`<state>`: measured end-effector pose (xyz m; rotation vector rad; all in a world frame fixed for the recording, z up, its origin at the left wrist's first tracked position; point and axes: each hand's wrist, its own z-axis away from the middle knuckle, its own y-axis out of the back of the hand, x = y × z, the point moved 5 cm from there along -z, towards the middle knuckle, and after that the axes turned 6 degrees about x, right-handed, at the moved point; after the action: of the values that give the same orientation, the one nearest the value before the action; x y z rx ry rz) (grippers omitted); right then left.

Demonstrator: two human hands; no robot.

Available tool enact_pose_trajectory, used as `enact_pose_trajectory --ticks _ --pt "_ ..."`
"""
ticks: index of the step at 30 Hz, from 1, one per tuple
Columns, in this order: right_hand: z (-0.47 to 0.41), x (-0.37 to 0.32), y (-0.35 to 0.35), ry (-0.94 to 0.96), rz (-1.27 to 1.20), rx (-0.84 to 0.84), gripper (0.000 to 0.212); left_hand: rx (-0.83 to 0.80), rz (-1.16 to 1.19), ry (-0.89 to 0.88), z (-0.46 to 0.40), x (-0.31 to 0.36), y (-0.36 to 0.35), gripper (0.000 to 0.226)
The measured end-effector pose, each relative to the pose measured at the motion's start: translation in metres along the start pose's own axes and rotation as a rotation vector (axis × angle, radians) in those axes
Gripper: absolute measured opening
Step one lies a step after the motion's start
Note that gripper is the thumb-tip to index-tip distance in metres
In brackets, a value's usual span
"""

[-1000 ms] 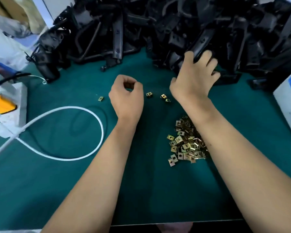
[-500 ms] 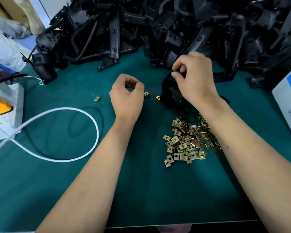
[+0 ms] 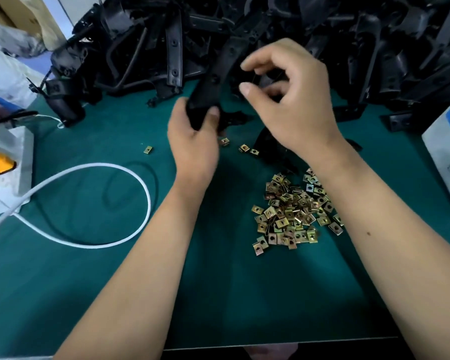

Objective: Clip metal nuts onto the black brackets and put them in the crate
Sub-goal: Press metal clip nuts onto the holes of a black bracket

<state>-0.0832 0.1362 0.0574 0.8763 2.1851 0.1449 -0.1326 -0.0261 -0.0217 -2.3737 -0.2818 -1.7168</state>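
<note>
Assembly bench in a small factory or workshop. In front of me a green work mat (image 3: 94,294) covers the table. A large heap of black plastic brackets (image 3: 374,53) fills the back, a loose pile of brass-coloured clip nuts (image 3: 291,214) lies nearby. At my left, a white power strip (image 3: 13,165) with its white cable (image 3: 94,203); cardboard boxes (image 3: 16,14) behind.

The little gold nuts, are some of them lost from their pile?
Yes. Most metal nuts sit in one pile on the green mat, but four strays lie apart: one left of the left hand, three beyond the pile, below the held bracket.
</note>
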Motion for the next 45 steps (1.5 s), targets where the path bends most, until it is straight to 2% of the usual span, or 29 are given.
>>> enact_pose_trajectory --ticks 2,5,6,7,10,14,17,19,21,25,28,31,35,37,40,43,45 --pt "0.003 0.010 0.003 -0.071 0.076 -0.087 0.008 0.133 0.193 0.227 -0.008 -0.012 0.013 0.011" --pt "0.030 0.027 -0.013 -0.098 0.377 -0.554 0.017 0.203 0.423 0.432 -0.013 -0.022 0.020 0.026" --pt "0.042 0.033 -0.017 -0.087 0.469 -0.647 0.023 0.205 0.489 0.474 -0.014 -0.023 0.020 0.029" --pt "0.047 0.038 -0.018 -0.084 0.513 -0.661 0.026 0.199 0.551 0.517 -0.015 -0.024 0.019 0.028" --pt "0.042 0.053 -0.008 -0.107 0.526 -0.546 0.034 0.159 0.739 0.651 -0.016 -0.025 0.015 0.015" --pt "0.032 0.084 0.004 -0.219 0.564 -0.421 0.042 0.095 0.962 0.768 -0.009 -0.025 0.011 0.020" --pt "0.033 0.076 0.004 -0.126 0.514 -0.340 0.029 -0.012 0.906 0.754 -0.004 -0.023 0.006 0.030" --pt "0.034 0.062 0.000 -0.069 0.354 -0.372 0.014 -0.069 0.836 0.752 -0.002 -0.024 0.002 0.028" --pt "0.040 0.052 -0.005 -0.091 0.229 -0.514 0.005 -0.135 0.774 0.752 -0.001 -0.022 -0.002 0.020" --pt "0.052 0.054 -0.001 -0.254 0.159 -0.845 0.019 -0.161 0.642 0.710 0.002 -0.022 -0.006 0.018" --pt "0.058 0.055 0.000 -0.278 0.133 -0.950 0.022 -0.177 0.566 0.650 0.005 -0.021 -0.008 0.018" --pt "0.059 0.058 -0.004 -0.264 0.118 -0.924 0.017 -0.195 0.575 0.646 0.007 -0.020 -0.010 0.017" --pt "0.054 0.067 -0.003 -0.337 0.028 -0.677 0.012 -0.242 0.592 0.650 0.012 -0.017 -0.012 0.016" --pt "0.054 0.067 -0.004 -0.325 0.017 -0.625 0.006 -0.250 0.596 0.650 0.015 -0.016 -0.013 0.020" --pt "0.055 0.059 -0.008 -0.271 0.031 -0.625 0.014 -0.262 0.582 0.648 0.016 -0.015 -0.014 0.027" --pt "0.053 0.045 -0.007 -0.125 0.131 -0.650 0.029 -0.261 0.585 0.652 0.015 -0.014 -0.013 0.029" --pt "0.053 0.036 -0.007 -0.121 0.080 -0.732 0.022 -0.245 0.597 0.661 0.013 -0.015 -0.012 0.028"
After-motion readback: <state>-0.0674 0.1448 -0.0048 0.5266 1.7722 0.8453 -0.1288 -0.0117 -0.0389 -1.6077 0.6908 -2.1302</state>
